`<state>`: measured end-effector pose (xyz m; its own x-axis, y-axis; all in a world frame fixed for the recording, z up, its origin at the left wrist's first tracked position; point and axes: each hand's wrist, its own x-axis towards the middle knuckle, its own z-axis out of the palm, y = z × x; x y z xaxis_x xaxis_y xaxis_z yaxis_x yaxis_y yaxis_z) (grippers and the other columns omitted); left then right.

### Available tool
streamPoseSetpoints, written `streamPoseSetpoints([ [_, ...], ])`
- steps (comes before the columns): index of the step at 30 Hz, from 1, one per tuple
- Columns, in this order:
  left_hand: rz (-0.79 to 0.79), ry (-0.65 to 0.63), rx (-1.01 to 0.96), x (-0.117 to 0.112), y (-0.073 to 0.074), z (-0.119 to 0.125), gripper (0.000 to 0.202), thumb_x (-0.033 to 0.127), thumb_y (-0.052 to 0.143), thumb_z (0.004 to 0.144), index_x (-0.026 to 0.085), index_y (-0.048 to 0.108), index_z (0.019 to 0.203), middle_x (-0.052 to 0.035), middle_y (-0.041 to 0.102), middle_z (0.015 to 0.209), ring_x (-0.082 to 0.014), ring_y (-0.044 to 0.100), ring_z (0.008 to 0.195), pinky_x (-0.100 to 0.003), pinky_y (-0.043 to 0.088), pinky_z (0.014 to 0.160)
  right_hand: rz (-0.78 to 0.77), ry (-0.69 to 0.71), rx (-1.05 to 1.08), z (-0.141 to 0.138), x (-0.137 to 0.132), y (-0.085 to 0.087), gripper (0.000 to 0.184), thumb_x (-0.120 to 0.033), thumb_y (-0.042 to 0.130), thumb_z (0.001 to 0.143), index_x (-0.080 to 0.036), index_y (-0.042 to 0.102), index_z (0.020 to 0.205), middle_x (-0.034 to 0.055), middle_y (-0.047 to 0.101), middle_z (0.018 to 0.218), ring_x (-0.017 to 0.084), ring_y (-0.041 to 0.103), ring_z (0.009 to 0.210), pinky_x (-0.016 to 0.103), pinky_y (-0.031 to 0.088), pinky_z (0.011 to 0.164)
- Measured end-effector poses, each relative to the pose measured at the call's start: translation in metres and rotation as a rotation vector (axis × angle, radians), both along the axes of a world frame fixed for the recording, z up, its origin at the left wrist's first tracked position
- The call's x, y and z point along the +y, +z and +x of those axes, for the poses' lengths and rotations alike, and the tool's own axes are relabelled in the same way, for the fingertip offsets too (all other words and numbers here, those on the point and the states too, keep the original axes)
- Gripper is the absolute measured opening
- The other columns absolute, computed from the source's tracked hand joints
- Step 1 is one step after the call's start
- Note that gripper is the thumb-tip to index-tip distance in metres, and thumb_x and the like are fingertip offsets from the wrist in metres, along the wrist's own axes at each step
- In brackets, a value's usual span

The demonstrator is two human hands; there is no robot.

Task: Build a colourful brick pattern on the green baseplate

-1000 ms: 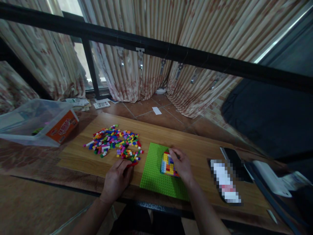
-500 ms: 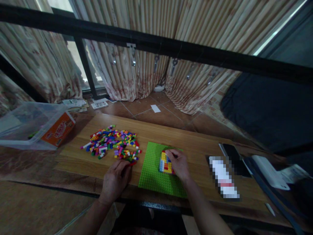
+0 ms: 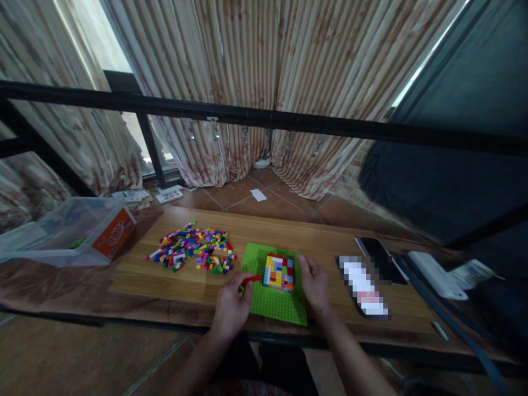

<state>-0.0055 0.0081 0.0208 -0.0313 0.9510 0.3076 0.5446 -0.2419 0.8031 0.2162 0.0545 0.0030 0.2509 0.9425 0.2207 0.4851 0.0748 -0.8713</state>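
My left hand (image 3: 231, 305) is closed on a thin, long red toy brick (image 3: 249, 279), which sticks out over the left part of the green baseplate (image 3: 274, 308). A low block of joined toy bricks (image 3: 279, 272), mostly yellow, red, blue and white, sits on this baseplate. Along the baseplate's right edge, my right hand (image 3: 315, 283) has its thumb and fingers curled at the rim, to the right of the block. The fingertips there are partly hidden. Left of the baseplate lies a spread of loose, small coloured toy bricks (image 3: 193, 247).
A clear plastic box (image 3: 78, 236) with an orange label stands left of the wooden board (image 3: 173, 289). On the right lie a blurred-out phone-like object (image 3: 365, 289), a dark flat device (image 3: 375, 256) and a white object (image 3: 437, 275). A black bar (image 3: 247, 116) crosses beyond.
My left hand has moved right from the loose bricks to the baseplate with the red brick. My right hand has left the block's top for the baseplate's right edge. The view has tilted up.
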Motion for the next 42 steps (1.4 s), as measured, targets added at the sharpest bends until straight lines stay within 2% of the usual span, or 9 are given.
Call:
streamPoseSetpoints([
  [4, -0.007, 0.061, -0.005, 0.013, 0.007, 0.036, 0.016, 0.021, 0.052, 0.085, 0.020, 0.065, 0.094, -0.0038, 0.070, 0.090, -0.0167, 0.065, 0.082, -0.030, 0.052, 0.072, 0.084, -0.020, -0.169, 0.012, -0.017, -0.010, 0.043, -0.052, 0.040, 0.091, -0.019, 0.068, 0.087, 0.0086, 0.068, 0.088, 0.023, 0.058, 0.087, 0.036, 0.042, 0.081],
  [8, -0.005, 0.168, 0.029, 0.023, -0.001, 0.059, 0.012, 0.024, 0.055, 0.084, 0.020, 0.064, 0.090, -0.0034, 0.068, 0.085, -0.0168, 0.063, 0.078, -0.032, 0.050, 0.074, 0.117, -0.048, -0.221, 0.016, -0.024, -0.023, 0.042, -0.048, 0.038, 0.093, -0.018, 0.067, 0.088, 0.0106, 0.067, 0.090, 0.024, 0.056, 0.089, 0.038, 0.041, 0.083],
  [13, 0.019, 0.307, 0.104, 0.025, -0.015, 0.075, 0.010, 0.029, 0.057, 0.083, 0.020, 0.060, 0.083, -0.0038, 0.065, 0.081, -0.0183, 0.060, 0.079, -0.030, 0.046, 0.072, 0.118, -0.058, -0.219, 0.017, -0.023, -0.027, 0.042, -0.047, 0.039, 0.092, -0.018, 0.067, 0.083, 0.0092, 0.067, 0.085, 0.022, 0.056, 0.085, 0.037, 0.042, 0.081],
  [17, 0.075, 0.366, 0.208, 0.023, -0.018, 0.081, 0.007, 0.026, 0.058, 0.080, 0.020, 0.056, 0.076, -0.0028, 0.062, 0.076, -0.0183, 0.058, 0.076, -0.030, 0.043, 0.072, 0.133, -0.061, -0.200, 0.018, -0.023, -0.027, 0.039, -0.045, 0.042, 0.092, -0.017, 0.067, 0.082, 0.0088, 0.067, 0.085, 0.022, 0.057, 0.085, 0.036, 0.043, 0.081],
  [25, 0.021, 0.387, 0.283, 0.024, -0.010, 0.089, 0.009, 0.022, 0.055, 0.079, 0.021, 0.055, 0.070, 0.0002, 0.062, 0.068, -0.0171, 0.058, 0.072, -0.031, 0.035, 0.073, 0.129, -0.073, -0.206, 0.018, -0.023, -0.027, 0.036, -0.044, 0.045, 0.090, -0.017, 0.068, 0.081, 0.0090, 0.068, 0.083, 0.022, 0.058, 0.083, 0.036, 0.043, 0.079],
  [33, -0.046, 0.338, 0.243, 0.022, 0.000, 0.092, 0.006, 0.019, 0.054, 0.078, 0.022, 0.058, 0.074, 0.0021, 0.061, 0.065, -0.0168, 0.058, 0.071, -0.033, 0.032, 0.077, 0.134, -0.081, -0.205, 0.016, -0.024, -0.025, 0.038, -0.046, 0.045, 0.090, -0.017, 0.068, 0.080, 0.0094, 0.068, 0.083, 0.022, 0.058, 0.083, 0.036, 0.043, 0.079],
  [38, -0.010, 0.250, 0.289, 0.021, 0.000, 0.089, 0.011, 0.019, 0.053, 0.080, 0.022, 0.062, 0.085, -0.0002, 0.066, 0.077, -0.0185, 0.059, 0.080, -0.035, 0.032, 0.081, 0.150, -0.078, -0.210, 0.017, -0.024, -0.026, 0.038, -0.045, 0.046, 0.089, -0.017, 0.068, 0.079, 0.0096, 0.068, 0.082, 0.022, 0.058, 0.082, 0.036, 0.043, 0.079],
  [42, 0.021, 0.249, 0.307, 0.021, -0.001, 0.086, 0.012, 0.019, 0.054, 0.080, 0.023, 0.063, 0.088, -0.0014, 0.068, 0.084, -0.0200, 0.059, 0.084, -0.038, 0.032, 0.084, 0.145, -0.076, -0.216, 0.017, -0.024, -0.027, 0.035, -0.043, 0.046, 0.089, -0.017, 0.068, 0.080, 0.0094, 0.068, 0.083, 0.022, 0.058, 0.083, 0.035, 0.043, 0.078],
])
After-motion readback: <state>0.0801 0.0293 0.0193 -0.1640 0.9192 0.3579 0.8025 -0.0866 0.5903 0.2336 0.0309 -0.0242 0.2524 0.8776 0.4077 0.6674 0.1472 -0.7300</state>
